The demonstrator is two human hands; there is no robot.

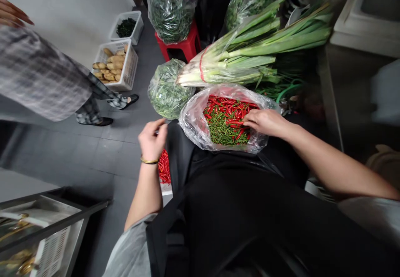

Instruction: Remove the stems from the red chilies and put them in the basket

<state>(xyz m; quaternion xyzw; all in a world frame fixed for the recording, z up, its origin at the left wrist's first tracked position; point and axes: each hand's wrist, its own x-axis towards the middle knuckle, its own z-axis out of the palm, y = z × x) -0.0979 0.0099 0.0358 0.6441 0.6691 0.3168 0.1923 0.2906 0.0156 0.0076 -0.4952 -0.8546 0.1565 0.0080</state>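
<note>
A clear plastic bag (194, 124) stands open on my lap, filled with red chili peppers (223, 104) and their green stems (223, 129). My right hand (265, 122) reaches in from the right, its fingers pinched on a red chili pepper at the top of the pile. Left of the bag, my left hand (153, 140) hangs in the air with curled fingers; whatever they may hold is hidden. Below that hand, a white container (166, 189) with loose red chilies (164, 167) is partly covered by my wrist and leg.
Tied leeks (231, 60) lie behind the bag, beside a bagged green vegetable (171, 89). A red stool (195, 39) bears another bag of greens (171, 14), where another person's hands work. A potato crate (133, 66) and a standing person (46, 68) are left; a metal rack (78, 222) stands lower left.
</note>
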